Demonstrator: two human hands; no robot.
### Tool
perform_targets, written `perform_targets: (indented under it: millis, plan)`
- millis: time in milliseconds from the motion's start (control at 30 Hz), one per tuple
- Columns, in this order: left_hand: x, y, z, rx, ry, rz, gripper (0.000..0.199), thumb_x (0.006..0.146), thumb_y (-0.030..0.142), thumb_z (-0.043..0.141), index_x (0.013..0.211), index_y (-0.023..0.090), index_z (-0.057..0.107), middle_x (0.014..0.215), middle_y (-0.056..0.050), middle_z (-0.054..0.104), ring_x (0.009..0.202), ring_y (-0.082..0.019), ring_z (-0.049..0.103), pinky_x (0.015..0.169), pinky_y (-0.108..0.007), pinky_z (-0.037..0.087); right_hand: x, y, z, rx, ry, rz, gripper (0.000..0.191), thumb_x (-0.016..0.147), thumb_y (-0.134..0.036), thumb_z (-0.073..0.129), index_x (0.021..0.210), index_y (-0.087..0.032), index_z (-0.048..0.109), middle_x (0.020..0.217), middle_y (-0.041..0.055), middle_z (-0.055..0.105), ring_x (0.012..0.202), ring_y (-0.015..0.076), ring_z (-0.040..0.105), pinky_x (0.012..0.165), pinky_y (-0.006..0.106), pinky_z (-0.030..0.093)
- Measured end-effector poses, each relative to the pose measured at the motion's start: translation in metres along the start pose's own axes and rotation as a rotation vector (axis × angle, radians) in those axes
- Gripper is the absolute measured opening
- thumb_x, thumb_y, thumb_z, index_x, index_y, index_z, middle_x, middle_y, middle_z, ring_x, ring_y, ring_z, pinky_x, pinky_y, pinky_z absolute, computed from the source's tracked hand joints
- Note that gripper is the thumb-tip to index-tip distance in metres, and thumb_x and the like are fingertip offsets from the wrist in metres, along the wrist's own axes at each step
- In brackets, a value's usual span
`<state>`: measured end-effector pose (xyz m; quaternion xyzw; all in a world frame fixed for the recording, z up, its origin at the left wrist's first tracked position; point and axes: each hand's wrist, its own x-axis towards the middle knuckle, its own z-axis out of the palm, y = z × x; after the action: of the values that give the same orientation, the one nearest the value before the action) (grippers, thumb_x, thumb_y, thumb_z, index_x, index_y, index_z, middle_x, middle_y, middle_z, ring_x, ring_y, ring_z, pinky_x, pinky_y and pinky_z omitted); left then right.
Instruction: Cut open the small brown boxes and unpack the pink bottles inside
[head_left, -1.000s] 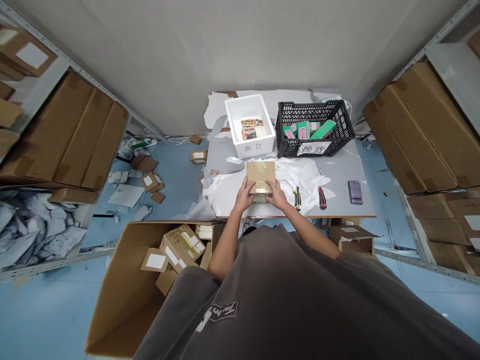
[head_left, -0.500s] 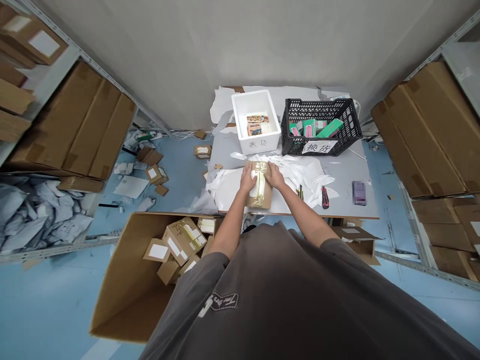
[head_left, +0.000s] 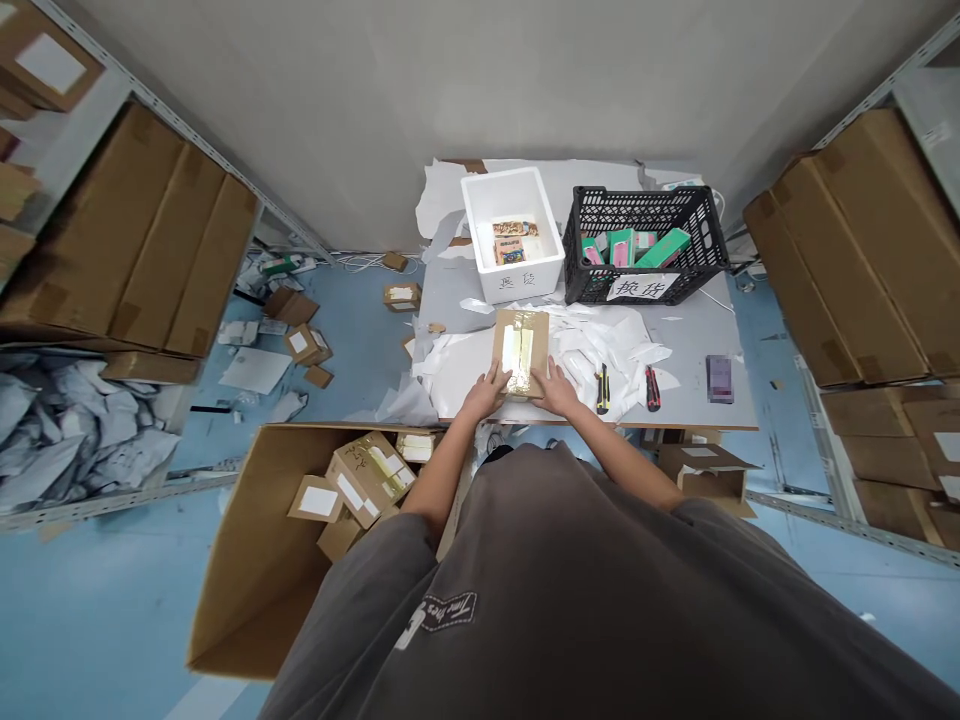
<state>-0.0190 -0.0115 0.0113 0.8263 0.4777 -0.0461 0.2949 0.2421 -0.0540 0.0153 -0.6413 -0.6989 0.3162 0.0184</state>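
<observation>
Two hands on one taped kraft carton [head_left: 521, 352], mid-tabletop [head_left: 675, 395] near edge, live!
Left hand [head_left: 486, 392] & right hand [head_left: 556, 389] well apart, fingers open against carton's near edge, no clamp. Carton sits on white paper scraps [head_left: 592, 340], tape side up; yellow box cutter [head_left: 602, 388] & red box cutter [head_left: 652, 388] just right of hands.

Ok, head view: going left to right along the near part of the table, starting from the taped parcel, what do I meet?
Taped cardboard parcel → yellow-and-black utility knife → red-and-black utility knife → small purple package
</observation>
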Motion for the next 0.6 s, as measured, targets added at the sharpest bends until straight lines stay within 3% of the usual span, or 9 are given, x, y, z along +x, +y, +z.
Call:
perform_targets:
  millis: [100,233,333,433,533,600]
  plan:
    - [-0.001,0.003,0.016,-0.121,0.100,0.007,0.079,0.099,0.014,0.060,0.174,0.026,0.041,0.189,-0.016,0.007,0.152,-0.040,0.055,0.119,-0.056,0.050,-0.008,-0.003,0.026,0.111,-0.011,0.048,0.096,0.096,-0.032,0.077,0.179,-0.030,0.028,0.180,0.0226,0.029,0.157,0.0434,0.046,0.116,0.055,0.051]
    - [-0.002,0.021,0.020,-0.220,0.197,0.015,0.071,0.101,0.015,0.056,0.171,0.022,0.046,0.187,-0.018,0.015,0.162,-0.039,0.044,0.121,-0.056,0.047,-0.011,-0.008,0.031,0.172,0.089,0.065,0.089,0.098,-0.027,0.067,0.178,-0.025,0.028,0.163,0.0232,0.047,0.140,0.0377,0.060,0.111,0.052,0.055]
    - [-0.006,0.036,0.004,-0.278,0.270,-0.039,0.061,0.106,0.025,0.057,0.167,0.024,0.053,0.186,-0.015,0.023,0.158,-0.039,0.049,0.123,-0.054,0.048,-0.012,-0.009,0.006,0.139,0.198,0.012,0.073,0.102,-0.032,0.063,0.172,-0.023,0.043,0.156,0.0213,0.052,0.139,0.0378,0.060,0.112,0.052,0.055]
    - [-0.008,0.047,-0.023,-0.349,0.422,-0.113,0.056,0.108,0.038,0.059,0.163,0.030,0.058,0.182,-0.010,0.035,0.156,-0.037,0.053,0.124,-0.050,0.050,-0.008,-0.011,-0.031,0.113,0.315,-0.088,0.063,0.107,-0.039,0.055,0.167,-0.023,0.051,0.152,0.0194,0.058,0.136,0.0372,0.061,0.113,0.052,0.055]
    - [0.001,0.050,-0.047,-0.402,0.528,-0.119,0.062,0.106,0.039,0.062,0.167,0.033,0.054,0.182,-0.005,0.036,0.162,-0.033,0.046,0.127,-0.048,0.048,0.005,-0.014,-0.061,0.101,0.340,-0.117,0.068,0.108,-0.041,0.051,0.173,-0.022,0.042,0.149,0.0181,0.063,0.132,0.0382,0.064,0.112,0.054,0.056]
    - [0.013,0.049,-0.056,-0.413,0.488,-0.122,0.067,0.105,0.037,0.061,0.171,0.030,0.048,0.184,-0.005,0.032,0.165,-0.032,0.041,0.130,-0.047,0.044,0.018,-0.016,-0.071,0.110,0.309,-0.067,0.073,0.109,-0.040,0.048,0.178,-0.020,0.033,0.150,0.0181,0.065,0.134,0.0390,0.064,0.113,0.055,0.055]
